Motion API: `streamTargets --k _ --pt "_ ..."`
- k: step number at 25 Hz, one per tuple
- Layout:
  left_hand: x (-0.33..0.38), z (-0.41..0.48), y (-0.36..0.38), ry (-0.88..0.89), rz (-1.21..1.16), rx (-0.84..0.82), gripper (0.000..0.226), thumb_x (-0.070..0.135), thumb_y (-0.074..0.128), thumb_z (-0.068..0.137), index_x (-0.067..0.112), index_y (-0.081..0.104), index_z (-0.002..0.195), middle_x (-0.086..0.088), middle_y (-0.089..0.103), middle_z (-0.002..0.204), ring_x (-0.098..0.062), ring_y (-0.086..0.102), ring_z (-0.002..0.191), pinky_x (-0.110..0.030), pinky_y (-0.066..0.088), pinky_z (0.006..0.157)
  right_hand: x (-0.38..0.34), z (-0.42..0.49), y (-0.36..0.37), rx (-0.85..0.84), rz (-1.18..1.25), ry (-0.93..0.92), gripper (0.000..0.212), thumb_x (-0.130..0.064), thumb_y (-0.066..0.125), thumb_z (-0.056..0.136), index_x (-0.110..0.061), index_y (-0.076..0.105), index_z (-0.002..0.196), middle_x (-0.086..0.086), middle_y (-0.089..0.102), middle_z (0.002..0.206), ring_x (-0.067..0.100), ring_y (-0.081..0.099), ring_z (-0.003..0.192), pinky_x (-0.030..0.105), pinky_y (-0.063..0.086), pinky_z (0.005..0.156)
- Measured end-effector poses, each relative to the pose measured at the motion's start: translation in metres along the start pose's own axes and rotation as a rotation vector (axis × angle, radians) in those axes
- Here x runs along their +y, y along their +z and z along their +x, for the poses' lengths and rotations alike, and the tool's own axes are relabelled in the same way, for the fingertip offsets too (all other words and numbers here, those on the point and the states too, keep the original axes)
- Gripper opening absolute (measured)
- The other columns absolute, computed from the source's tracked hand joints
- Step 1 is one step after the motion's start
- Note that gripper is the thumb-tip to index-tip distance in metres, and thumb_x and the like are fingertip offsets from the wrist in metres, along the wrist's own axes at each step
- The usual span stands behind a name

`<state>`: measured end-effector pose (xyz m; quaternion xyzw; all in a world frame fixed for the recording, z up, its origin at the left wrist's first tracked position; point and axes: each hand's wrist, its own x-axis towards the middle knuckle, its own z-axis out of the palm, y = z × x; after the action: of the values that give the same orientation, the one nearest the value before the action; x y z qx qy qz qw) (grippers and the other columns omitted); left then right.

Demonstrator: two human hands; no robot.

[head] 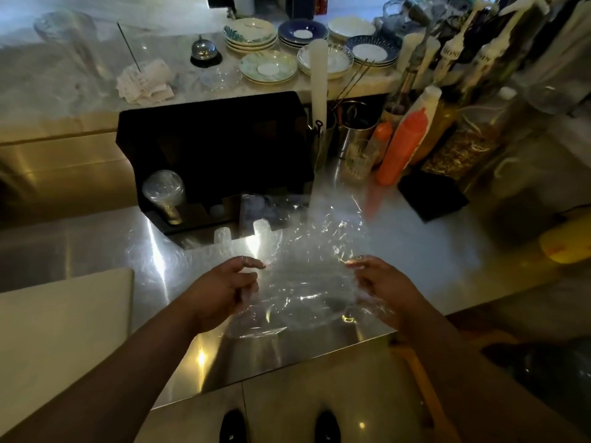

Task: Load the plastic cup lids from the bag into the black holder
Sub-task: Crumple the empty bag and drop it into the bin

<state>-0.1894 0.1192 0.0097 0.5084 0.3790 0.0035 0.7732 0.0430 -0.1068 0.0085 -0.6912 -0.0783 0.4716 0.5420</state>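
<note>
- L hand (224,292) & R hand (382,289): fingers pinching clear bag (307,282) edges, above the counter (415,251).
- Black holder (217,148) at 12 o'clock.
- Lids inside bag: can't tell.
- Spread mouth wide, tip gently toward holder.

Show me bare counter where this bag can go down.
Bare steel lies left of the left hand, between the holder and the white board. More lies right of the right hand, before the yellow object. The bottles crowd the back right.

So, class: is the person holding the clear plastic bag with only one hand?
No, both the left hand and right hand grip the clear plastic bag at opposite edges.
</note>
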Motion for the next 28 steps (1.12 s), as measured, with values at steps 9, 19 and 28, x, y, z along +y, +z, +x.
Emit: streamTargets --k 9,19,28 --pt "0.027 0.019 0.028 0.327 0.606 0.233 0.04 0.012 0.058 0.1 0.049 0.072 0.099 0.018 0.071 0.11 -0.002 0.065 0.09 -0.018 0.049 0.072 -0.02 -0.046 -0.042 0.205 -0.16 -0.082 0.041 -0.018 0.048 0.103 -0.013 0.078 0.077 0.016 0.078 0.093 0.037 0.075 0.085 0.037 0.061 0.074" --pt "0.021 0.043 0.224 0.486 1.074 -0.284 0.009 0.032 0.077 0.088 0.028 0.072 0.094 0.005 0.077 0.09 -0.016 0.073 0.081 -0.035 0.059 0.068 -0.006 -0.136 -0.095 0.577 -0.646 -0.505 0.06 -0.027 0.067 0.096 -0.036 0.039 0.148 -0.005 0.065 0.119 0.0 0.063 0.075 0.016 0.051 0.066" --pt "-0.003 0.03 0.323 -0.038 0.233 -0.463 0.018 0.022 0.07 0.096 0.008 0.071 0.109 -0.011 0.078 0.101 -0.03 0.076 0.094 -0.042 0.062 0.079 0.069 -0.186 -0.18 0.268 0.308 -0.055 0.031 -0.055 0.069 0.083 -0.036 0.076 0.107 -0.003 0.078 0.112 0.016 0.076 0.095 0.026 0.061 0.065"
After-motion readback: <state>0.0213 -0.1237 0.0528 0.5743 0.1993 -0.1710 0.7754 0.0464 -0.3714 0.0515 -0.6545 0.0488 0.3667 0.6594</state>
